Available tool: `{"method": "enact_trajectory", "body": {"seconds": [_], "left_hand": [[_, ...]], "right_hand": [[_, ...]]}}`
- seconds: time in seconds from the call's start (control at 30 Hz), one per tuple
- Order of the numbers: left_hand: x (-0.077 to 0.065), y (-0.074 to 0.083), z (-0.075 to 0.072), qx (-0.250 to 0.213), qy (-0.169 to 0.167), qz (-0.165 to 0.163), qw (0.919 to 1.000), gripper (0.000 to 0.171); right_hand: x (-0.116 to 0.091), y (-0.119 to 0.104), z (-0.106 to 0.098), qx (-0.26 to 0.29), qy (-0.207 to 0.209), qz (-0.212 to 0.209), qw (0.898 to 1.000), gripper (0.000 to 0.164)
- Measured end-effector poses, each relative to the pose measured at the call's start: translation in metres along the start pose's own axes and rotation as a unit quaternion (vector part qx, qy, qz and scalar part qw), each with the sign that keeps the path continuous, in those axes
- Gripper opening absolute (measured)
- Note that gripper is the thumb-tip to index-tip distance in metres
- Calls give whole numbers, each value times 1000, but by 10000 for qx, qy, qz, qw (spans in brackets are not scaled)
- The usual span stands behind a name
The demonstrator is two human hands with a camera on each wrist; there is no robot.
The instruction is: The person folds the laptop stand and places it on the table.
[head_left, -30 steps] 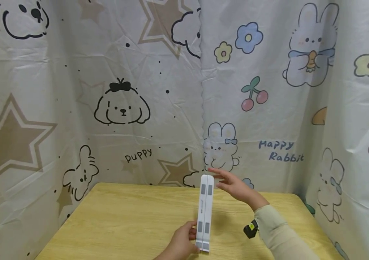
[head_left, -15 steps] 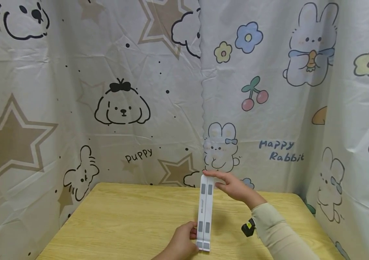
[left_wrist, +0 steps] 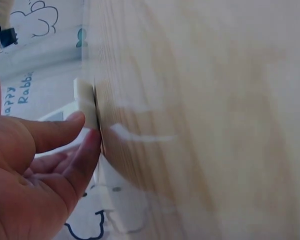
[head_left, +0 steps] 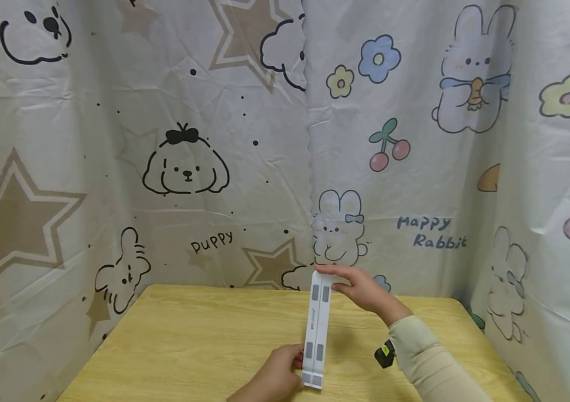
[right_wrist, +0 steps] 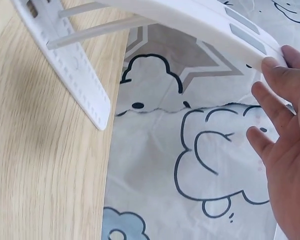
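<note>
A white folding laptop stand (head_left: 319,329) with grey pads slopes up from the table, its narrow face toward me. Seen from the right wrist, the raised upper arm of the stand (right_wrist: 190,20) joins rods to a notched lower bar (right_wrist: 72,65) on the tabletop. My left hand (head_left: 279,368) pinches the low near end; in the left wrist view its thumb and a finger close on the white end piece (left_wrist: 85,100). My right hand (head_left: 362,287) holds the raised top end between thumb and forefinger, the other fingers (right_wrist: 271,107) partly spread.
The yellow wood-grain table (head_left: 204,329) ends in front of a printed curtain (head_left: 189,223), which also hangs at both sides. A small black device (head_left: 384,354) is strapped at my right wrist.
My right hand has come in from just beyond the stand's top and now touches it. The left hand keeps its pinch, and the stand has barely moved.
</note>
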State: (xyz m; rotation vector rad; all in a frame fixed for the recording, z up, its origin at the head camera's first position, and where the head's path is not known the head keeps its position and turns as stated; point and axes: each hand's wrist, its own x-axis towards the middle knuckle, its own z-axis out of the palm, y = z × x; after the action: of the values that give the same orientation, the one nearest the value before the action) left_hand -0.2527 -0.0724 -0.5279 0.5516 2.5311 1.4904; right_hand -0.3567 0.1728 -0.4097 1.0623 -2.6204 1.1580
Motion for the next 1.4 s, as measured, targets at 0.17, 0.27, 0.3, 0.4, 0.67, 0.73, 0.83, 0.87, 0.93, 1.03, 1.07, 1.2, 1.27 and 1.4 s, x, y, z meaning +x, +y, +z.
{"method": "enact_trajectory", "body": {"seconds": [0.17, 0.27, 0.3, 0.4, 0.67, 0.73, 0.83, 0.87, 0.93, 1.03, 1.07, 1.2, 1.27, 1.4], "left_hand": [[4, -4, -8, 280, -348, 100, 9990, 74], [7, -4, -12, 390, -574, 68, 9976, 73], [9, -3, -13, 432, -638, 84, 9970, 73], [12, -2, -14, 570, -733, 247, 9954, 73], [10, -2, -10, 115, -473, 89, 9988, 74], [9, 0, -8, -188, -440, 36, 9988, 75], [8, 1, -4, -494, -413, -25, 9979, 78], [7, 1, -3, -524, -394, -7, 9979, 79], [8, -1, -1, -498, -367, -49, 9981, 80], [9, -3, -1, -429, -377, 24, 9984, 80], [9, -3, -2, -386, -391, 72, 9985, 80], [12, -6, -6, -254, -502, 218, 9982, 77], [14, -8, -8, -207, -577, 241, 9978, 76], [17, -14, -12, -296, -777, 351, 9959, 73]], "right_hand": [[-6, 1, -2, 13, 99, 228, 9997, 57], [-9, 0, -3, -50, 193, 287, 9994, 58], [-10, 0, -3, -98, 230, 310, 9992, 58], [-13, -2, -3, -211, 324, 356, 9986, 59], [-3, -11, -10, -304, -34, 333, 9990, 55], [-1, -11, -14, -276, -196, 292, 9990, 54], [-1, -10, -17, -135, -378, 304, 9987, 54], [-2, -8, -17, -114, -408, 286, 9987, 53], [-4, -5, -17, -64, -419, 292, 9987, 53], [-7, -2, -19, 6, -367, 293, 9989, 52], [-8, -2, -20, 13, -341, 288, 9990, 52], [-12, 0, -22, 46, -255, 337, 9991, 53], [-13, 0, -23, 48, -240, 386, 9990, 53], [-16, 1, -23, -19, -177, 525, 9985, 53]]}}
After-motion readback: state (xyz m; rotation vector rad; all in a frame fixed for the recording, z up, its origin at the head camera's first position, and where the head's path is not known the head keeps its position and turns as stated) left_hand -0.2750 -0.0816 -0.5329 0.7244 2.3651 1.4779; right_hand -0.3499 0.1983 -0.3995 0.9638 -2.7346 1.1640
